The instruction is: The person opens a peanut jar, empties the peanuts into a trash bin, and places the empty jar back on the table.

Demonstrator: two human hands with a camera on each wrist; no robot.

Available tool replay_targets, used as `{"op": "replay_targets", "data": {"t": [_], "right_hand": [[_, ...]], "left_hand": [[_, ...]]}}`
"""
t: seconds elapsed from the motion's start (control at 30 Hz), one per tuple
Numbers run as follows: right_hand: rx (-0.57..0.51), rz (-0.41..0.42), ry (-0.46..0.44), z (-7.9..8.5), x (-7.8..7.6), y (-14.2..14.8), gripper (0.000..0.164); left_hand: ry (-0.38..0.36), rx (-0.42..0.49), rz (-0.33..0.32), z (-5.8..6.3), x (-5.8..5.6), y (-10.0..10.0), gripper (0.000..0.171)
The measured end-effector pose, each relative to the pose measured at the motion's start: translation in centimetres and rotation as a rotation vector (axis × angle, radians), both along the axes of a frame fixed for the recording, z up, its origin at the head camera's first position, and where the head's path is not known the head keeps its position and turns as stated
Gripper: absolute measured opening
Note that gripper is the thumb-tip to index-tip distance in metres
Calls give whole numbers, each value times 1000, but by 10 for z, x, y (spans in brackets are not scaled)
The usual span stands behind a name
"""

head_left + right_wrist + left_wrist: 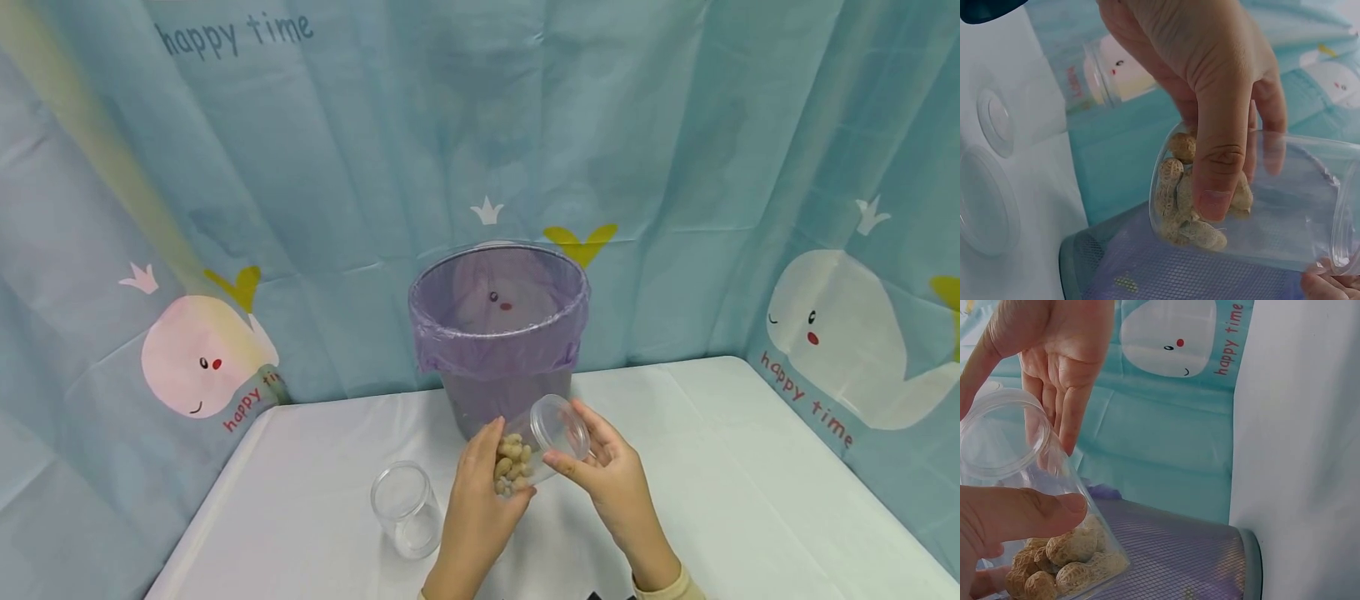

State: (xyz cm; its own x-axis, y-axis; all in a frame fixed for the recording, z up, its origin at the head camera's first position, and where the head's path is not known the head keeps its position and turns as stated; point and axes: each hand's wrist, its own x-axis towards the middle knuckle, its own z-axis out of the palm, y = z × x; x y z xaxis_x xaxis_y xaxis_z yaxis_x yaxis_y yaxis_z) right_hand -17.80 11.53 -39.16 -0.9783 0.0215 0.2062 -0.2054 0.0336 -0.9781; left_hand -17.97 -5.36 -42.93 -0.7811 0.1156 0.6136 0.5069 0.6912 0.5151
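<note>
Your left hand [477, 492] was wrapped round the base end of a clear jar [1279, 200], and the peanuts [513, 452] lay heaped beside its thumb. The jar sat tilted between your hands, and your right hand [615, 475] held the mouth end between spread thumb and fingers. You seemed only partway along: the jar was in both hands, but every peanut visible lay inside, so handling the peanuts themselves looked left undone. Whether a clear lid covered the mouth, I couldn't tell.

Left of your left hand, a second jar [408, 525] stood upright on the white table [712, 467]. Beyond both hands stood a bin [480, 400] lined with a purple bag [495, 354], backed by a blue-green curtain [360, 167].
</note>
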Motion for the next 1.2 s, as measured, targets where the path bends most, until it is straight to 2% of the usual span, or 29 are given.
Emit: {"op": "replay_targets", "data": {"t": [0.23, 0.4, 0.77, 0.97, 1.2], "right_hand": [[-11, 12, 41, 0, 1, 0, 75], [-4, -2, 55, 2, 1, 1, 74], [-13, 8, 25, 1, 3, 2, 77], [-22, 26, 106, 1, 6, 2, 72], [-35, 31, 145, 0, 7, 3, 70]], "left_hand": [[125, -74, 34, 0, -1, -2, 96], [192, -89, 13, 0, -5, -5, 98], [233, -66, -37, 3, -4, -10, 100], [262, -48, -57, 7, -3, -13, 100], [267, -40, -59, 8, -3, -15, 99]]}}
